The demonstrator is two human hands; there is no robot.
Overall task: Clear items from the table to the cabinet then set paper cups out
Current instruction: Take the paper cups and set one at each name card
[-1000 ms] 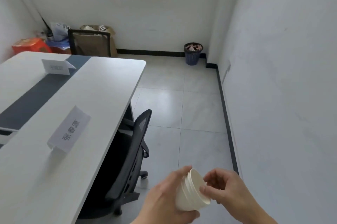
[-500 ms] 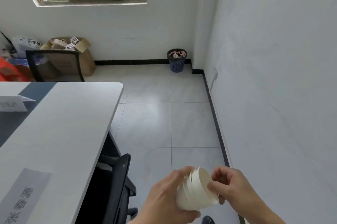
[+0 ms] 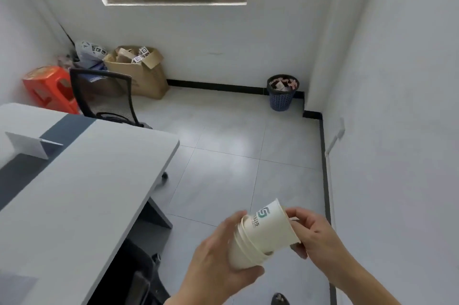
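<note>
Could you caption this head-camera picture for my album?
Left hand grips a stack of paper cups while right hand pinches the top cup, beside a table.

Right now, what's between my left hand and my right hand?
In the head view, a stack of paper cups held by the left hand; the right hand pinches the top cup, part-way out.

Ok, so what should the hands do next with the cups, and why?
Probably pull the top cup fully free. The right hand pinches that cup's rim, and it sticks partway out of the stack gripped by the left hand, its bottom nested inside. No cup shows on the table, so one needs freeing first.
</note>
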